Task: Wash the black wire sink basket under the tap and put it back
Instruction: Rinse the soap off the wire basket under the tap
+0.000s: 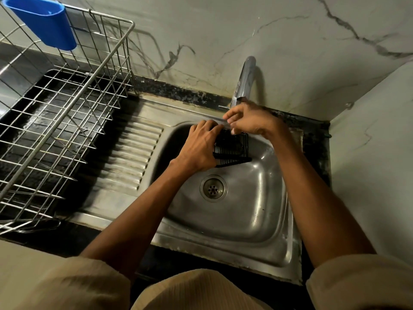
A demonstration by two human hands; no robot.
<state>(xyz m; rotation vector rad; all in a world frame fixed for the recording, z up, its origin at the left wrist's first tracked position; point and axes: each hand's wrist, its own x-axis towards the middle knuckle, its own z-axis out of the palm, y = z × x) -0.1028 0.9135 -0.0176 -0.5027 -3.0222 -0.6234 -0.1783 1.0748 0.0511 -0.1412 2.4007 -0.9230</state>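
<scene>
Both hands are gripping the black wire sink basket (232, 149) — left hand (200, 147) curling fingers over its left edge, right hand (250, 120) pinching its top rim with bent fingers. Basket is hanging against the steel sink (257, 220) back wall — directly below the tap (244, 79).

no text, label, brand, number or sign can be read anywhere in the view.
</scene>
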